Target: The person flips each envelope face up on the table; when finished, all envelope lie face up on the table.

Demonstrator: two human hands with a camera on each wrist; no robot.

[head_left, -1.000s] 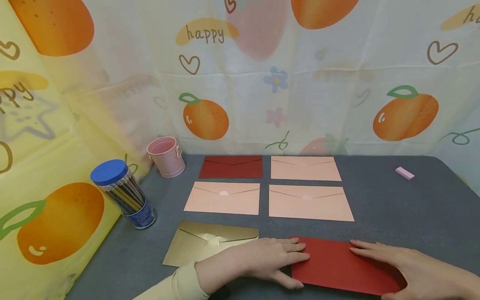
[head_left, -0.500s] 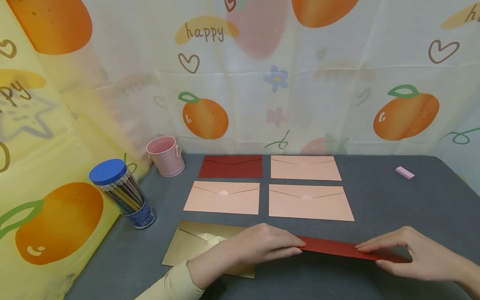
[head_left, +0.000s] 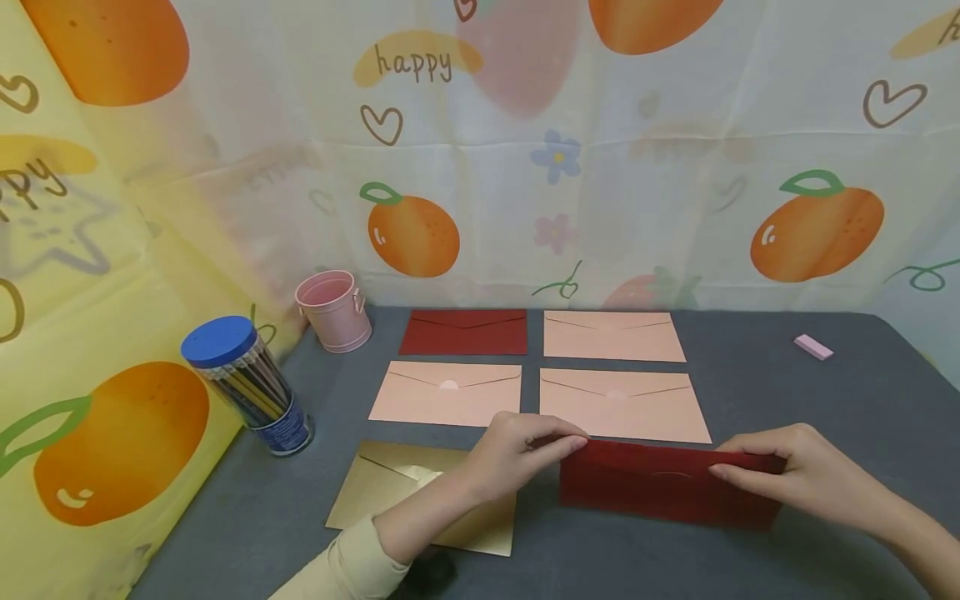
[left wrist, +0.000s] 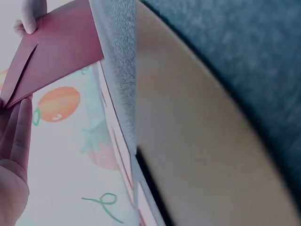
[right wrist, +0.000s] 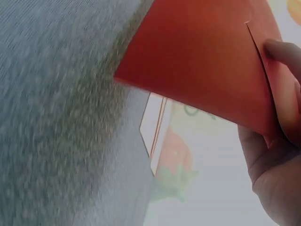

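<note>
A red envelope (head_left: pixel 637 483) is held up on its long edge above the near right of the table, its flap side towards me. My left hand (head_left: pixel 517 458) pinches its upper left corner between thumb and fingers. At the upper right corner my right hand (head_left: pixel 802 475) pinches it the same way. In the right wrist view the thumb lies on the flap of the red envelope (right wrist: pixel 197 61), with fingers behind. A gold envelope (head_left: pixel 480 521) lies flat under my left forearm, partly hidden by it.
Behind lie a dark red envelope (head_left: pixel 463 333) and pink envelopes (head_left: pixel 611 337), (head_left: pixel 450 408), (head_left: pixel 622 417) in two rows. A pink bucket (head_left: pixel 333 312) and a blue-lidded pencil jar (head_left: pixel 247 383) stand at left. A pink eraser (head_left: pixel 813 347) lies far right.
The red envelope has been lifted from lying nearly flat and tilted up, so its flap side now faces me. Both hands have risen with it, now pinching its upper corners.
</note>
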